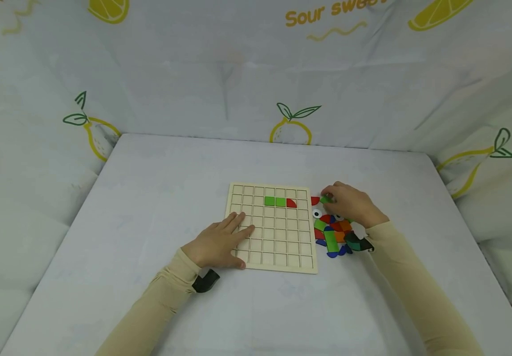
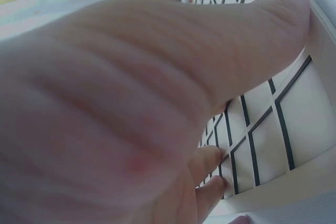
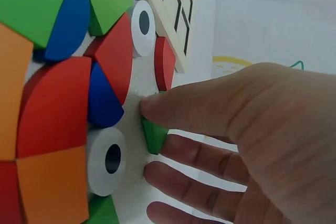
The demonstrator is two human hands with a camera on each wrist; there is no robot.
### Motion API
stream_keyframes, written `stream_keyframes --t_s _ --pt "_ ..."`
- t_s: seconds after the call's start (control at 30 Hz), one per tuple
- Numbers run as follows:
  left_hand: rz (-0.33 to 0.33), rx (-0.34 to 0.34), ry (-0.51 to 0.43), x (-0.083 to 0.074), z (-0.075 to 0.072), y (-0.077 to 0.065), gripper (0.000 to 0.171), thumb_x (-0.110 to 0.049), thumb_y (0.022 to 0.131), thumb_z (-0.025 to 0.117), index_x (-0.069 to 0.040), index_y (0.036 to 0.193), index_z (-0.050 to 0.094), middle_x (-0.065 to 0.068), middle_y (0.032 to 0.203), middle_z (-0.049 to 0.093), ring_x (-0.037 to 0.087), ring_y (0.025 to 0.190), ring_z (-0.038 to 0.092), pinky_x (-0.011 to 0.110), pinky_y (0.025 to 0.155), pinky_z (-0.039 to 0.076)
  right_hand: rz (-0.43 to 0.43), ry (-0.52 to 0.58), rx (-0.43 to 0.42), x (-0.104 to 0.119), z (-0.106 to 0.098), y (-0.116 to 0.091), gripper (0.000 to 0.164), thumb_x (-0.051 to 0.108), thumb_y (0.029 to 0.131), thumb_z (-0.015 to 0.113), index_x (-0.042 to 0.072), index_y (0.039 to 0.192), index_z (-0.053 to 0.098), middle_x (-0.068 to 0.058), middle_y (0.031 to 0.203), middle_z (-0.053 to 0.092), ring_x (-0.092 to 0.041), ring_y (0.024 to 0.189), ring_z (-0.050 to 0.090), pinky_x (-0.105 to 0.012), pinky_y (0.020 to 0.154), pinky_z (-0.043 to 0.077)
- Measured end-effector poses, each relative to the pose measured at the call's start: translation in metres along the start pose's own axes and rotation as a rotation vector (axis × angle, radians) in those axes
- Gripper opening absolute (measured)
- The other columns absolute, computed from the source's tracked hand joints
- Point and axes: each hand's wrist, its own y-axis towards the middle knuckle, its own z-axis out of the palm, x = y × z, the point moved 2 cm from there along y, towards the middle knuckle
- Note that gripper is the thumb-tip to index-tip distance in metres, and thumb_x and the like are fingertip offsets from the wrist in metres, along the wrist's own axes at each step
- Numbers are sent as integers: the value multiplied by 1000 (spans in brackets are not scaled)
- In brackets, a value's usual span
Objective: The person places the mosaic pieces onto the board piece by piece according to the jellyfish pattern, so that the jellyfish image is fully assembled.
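One hand, the left hand, is spread out with fingers apart on the left side of a flat, pale board that looks like wood. Thin, dark lines cut the board into little squares. Two green squares and a red piece with one round side sit in a row near its top. To the right, smooth red, blue, green and orange blocks are bunched on the white table, with round white eye pieces among them. The right hand pinches a small green piece just past the board's right edge, next to a red block.

White cloth with lemon pictures hangs around the table. In the left wrist view, the left hand covers much of the board. The head view shows the second eye partly hidden; the right wrist view shows both eyes and how thick the blocks are.
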Motion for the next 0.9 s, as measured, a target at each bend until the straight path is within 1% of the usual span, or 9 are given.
stream_keyframes --t_s 0.13,0.3,0.43,0.63,0.77,0.9 --pt "2 -1 -5 0 0 0 91 -44 87 78 -19 161 31 12 172 9 33 160 7 57 126 25 -16 47 -25 0 -2 1 42 17 93 65 4 133 62 -15 122 62 -29 99 61 -48 86 59" --pt "-2 1 -2 0 0 0 91 -44 87 78 -19 161 31 12 172 8 33 160 7 56 126 25 -74 104 -56 6 -6 2 39 15 97 59 2 134 61 -16 125 61 -33 111 60 -53 96 57" --pt "-4 4 -3 0 0 -1 91 -45 87 78 -19 161 31 12 172 9 33 160 7 56 126 25 -107 117 -78 15 -8 5 39 15 98 60 2 135 60 -16 126 60 -35 117 60 -54 100 55" --pt "-4 2 -3 -1 -2 -2 91 -44 87 78 -19 161 31 12 172 9 33 160 8 55 126 25 -207 126 -139 31 -14 6 39 10 97 62 -2 135 59 -18 123 61 -35 118 57 -52 102 53" --pt "-4 1 -3 -1 -2 -2 90 -44 87 78 -19 160 32 12 172 10 33 160 8 55 126 25 -243 155 -137 41 -17 8 40 8 97 64 -2 135 58 -17 124 60 -34 118 57 -51 103 53" --pt "-3 0 0 -1 -2 -1 90 -44 87 78 -19 160 32 12 172 10 32 160 8 55 126 26 -281 182 -127 49 -16 12 42 10 96 67 -1 136 59 -16 124 60 -33 118 57 -50 102 54"
